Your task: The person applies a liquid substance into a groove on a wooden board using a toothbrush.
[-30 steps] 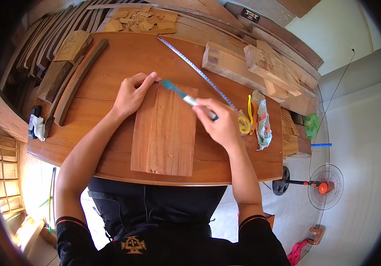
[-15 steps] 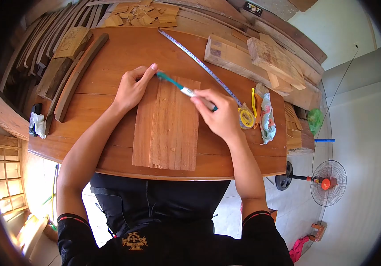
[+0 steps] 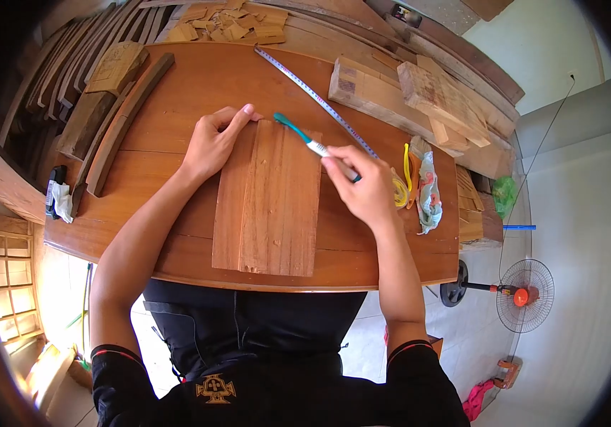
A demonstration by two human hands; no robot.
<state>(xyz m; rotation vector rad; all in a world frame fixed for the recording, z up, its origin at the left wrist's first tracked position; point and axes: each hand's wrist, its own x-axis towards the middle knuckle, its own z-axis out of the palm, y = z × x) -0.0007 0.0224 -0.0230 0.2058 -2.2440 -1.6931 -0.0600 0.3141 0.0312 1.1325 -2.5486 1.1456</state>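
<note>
A brown wooden block (image 3: 270, 206), broad and flat with a lengthwise seam, lies on the table before me. My left hand (image 3: 218, 141) grips its far left corner, thumb along the edge and fingers curled by the far end. In my right hand (image 3: 364, 186) is a toothbrush (image 3: 295, 130) with a teal head and neck and a white part of the handle. Its head is over the block's far end, pointing up and left. Beyond the right hand, a tape measure (image 3: 319, 102) has its blade pulled out across the table; the hand partly covers its yellow case.
The wooden table (image 3: 177, 85) carries dark strips (image 3: 131, 121) at left and thick timber pieces (image 3: 383, 92) at far right. A crumpled plastic wrapper (image 3: 429, 192) lies near the right edge. A black-and-white item (image 3: 55, 192) sits at the left edge. A fan (image 3: 525, 295) stands to the right.
My right hand has moved slightly right and toward me, carrying the toothbrush head rightward, away from my left hand. The tape case is now more covered. My left hand stays in place.
</note>
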